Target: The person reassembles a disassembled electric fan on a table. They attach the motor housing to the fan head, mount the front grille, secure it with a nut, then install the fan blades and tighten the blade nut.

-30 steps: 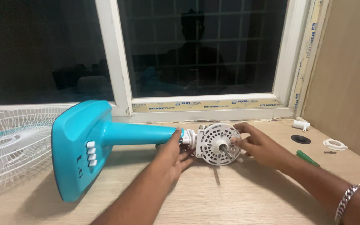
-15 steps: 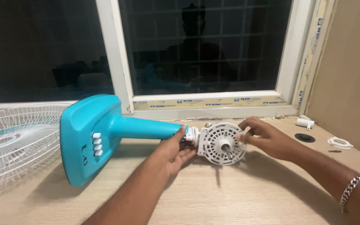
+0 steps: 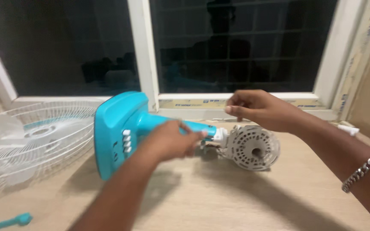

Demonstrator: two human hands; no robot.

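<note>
Two hands at work: left hand (image 3: 172, 140) grips the fan stand (image 3: 150, 124) (turquoise); right hand (image 3: 258, 109), loosely curled and empty, hovers at twelve o'clock above the motor housing (image 3: 253, 147).

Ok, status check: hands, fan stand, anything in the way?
Left hand wrapped on teal fan stand neck. Right hand raised above white motor housing, fingers curled, apparently empty. Fan grille lies left, apart.

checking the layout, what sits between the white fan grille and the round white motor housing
In the head view, the turquoise fan base and its neck lie between the fan grille and motor housing, with the left hand on the neck.
</note>
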